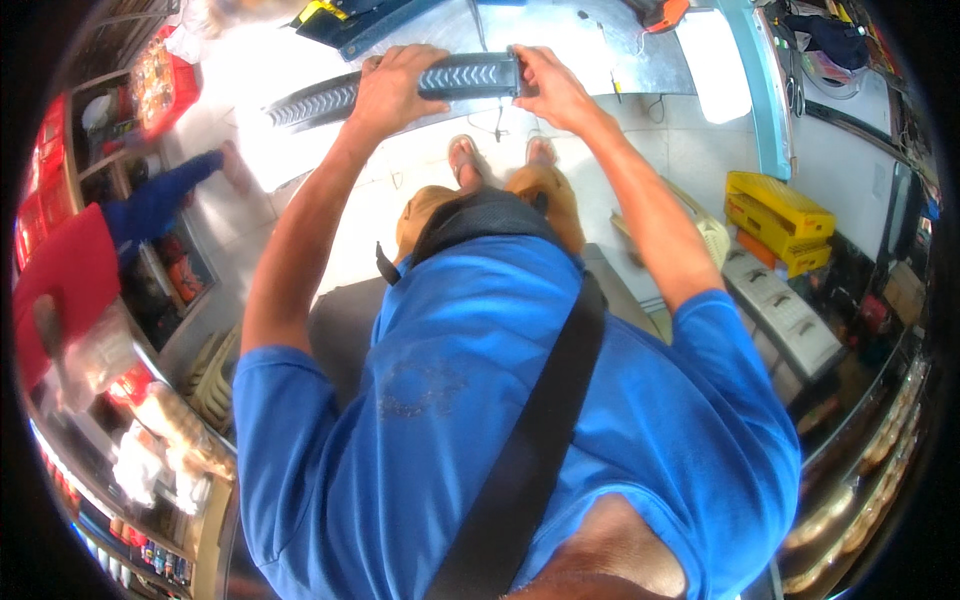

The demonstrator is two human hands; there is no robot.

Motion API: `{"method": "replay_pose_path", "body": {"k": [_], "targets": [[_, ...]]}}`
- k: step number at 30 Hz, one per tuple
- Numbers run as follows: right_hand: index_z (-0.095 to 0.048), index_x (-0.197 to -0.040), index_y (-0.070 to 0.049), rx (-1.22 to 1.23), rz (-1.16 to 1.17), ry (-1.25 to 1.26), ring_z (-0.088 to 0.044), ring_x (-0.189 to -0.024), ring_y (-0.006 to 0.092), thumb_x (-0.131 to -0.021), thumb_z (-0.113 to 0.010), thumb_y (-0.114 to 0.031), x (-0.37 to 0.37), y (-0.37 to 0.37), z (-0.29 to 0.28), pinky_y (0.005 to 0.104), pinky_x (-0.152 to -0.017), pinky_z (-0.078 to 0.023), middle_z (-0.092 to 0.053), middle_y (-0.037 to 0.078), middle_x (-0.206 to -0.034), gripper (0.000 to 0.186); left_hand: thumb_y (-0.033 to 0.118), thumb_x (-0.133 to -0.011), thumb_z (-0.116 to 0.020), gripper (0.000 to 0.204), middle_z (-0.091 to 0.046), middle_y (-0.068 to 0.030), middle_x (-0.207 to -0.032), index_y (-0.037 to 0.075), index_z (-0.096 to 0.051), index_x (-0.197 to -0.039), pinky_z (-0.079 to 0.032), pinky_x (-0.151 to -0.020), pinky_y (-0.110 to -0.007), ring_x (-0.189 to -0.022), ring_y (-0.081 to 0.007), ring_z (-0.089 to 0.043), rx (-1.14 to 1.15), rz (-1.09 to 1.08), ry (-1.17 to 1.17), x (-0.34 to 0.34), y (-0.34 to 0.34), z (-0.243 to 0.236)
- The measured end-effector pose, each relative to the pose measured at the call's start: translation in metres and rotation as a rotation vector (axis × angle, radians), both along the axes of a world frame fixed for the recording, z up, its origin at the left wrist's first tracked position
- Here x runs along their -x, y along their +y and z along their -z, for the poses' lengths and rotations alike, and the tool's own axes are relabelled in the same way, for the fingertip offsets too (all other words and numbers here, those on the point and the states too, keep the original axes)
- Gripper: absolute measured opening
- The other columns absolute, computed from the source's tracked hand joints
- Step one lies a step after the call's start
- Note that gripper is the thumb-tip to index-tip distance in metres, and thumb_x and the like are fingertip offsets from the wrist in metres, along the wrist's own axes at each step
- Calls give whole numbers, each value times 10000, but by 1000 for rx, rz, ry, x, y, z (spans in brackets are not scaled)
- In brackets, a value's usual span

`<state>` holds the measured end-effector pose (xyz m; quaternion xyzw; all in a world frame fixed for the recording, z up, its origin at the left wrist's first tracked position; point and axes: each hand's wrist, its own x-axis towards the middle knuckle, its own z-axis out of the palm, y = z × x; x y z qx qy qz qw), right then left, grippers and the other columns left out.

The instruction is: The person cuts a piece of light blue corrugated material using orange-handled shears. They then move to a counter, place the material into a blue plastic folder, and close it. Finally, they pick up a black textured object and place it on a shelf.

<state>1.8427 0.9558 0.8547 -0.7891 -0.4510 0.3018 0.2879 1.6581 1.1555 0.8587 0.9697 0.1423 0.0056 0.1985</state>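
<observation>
A black belt with a row of pale chevron marks is stretched sideways above a bright worktop at the far side. My left hand is closed over its middle, the fingers lying across the strap. At the belt's right end, which looks like a dark buckle, my right hand pinches the edge between thumb and fingers. The strap's left end runs past my left hand and fades into glare. Below my hands, a thin dark cord end hangs near the table edge.
A person in a red top is close on the left, beside shelves. Yellow boxes are stacked at right, near a grey case. A dark blue item and an orange-black tool lie on the worktop.
</observation>
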Motion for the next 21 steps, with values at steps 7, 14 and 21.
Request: {"method": "replay_pose_path", "body": {"k": [7, 14, 21], "targets": [[-470, -1373, -30, 24, -24, -12, -593, -930, 247, -696, -811, -39, -1, 3, -1, 366, -872, -525, -539, 121, -1097, 758, 355, -632, -869, 778, -567, -13, -1330, 216, -554, -1330, -390, -1031, -516, -1257, -224, -498, 3, -20, 29, -2, -1, 0], [-488, -1363, -12, -15, -18, 40, -586, -893, 241, -683, -824, -47, -3, 2, 6, 351, -850, -520, -551, 119, -1046, 759, 379, -634, -869, 777, -575, -1, -1324, 246, -558, -1333, -373, -1019, -535, -1247, -217, -503, -6, -46, -15, -1, -4, 7], [-490, -1377, -10, -64, 86, 173, -609, -951, 219, -696, -828, -48, -1, -1, 17, 328, -881, -538, -587, 129, -1151, 762, 397, -642, -860, 755, -573, 10, -1333, 248, -572, -1324, -356, -1028, -527, -1256, -214, -497, -34, -57, 34, -4, -7, 3]]}}
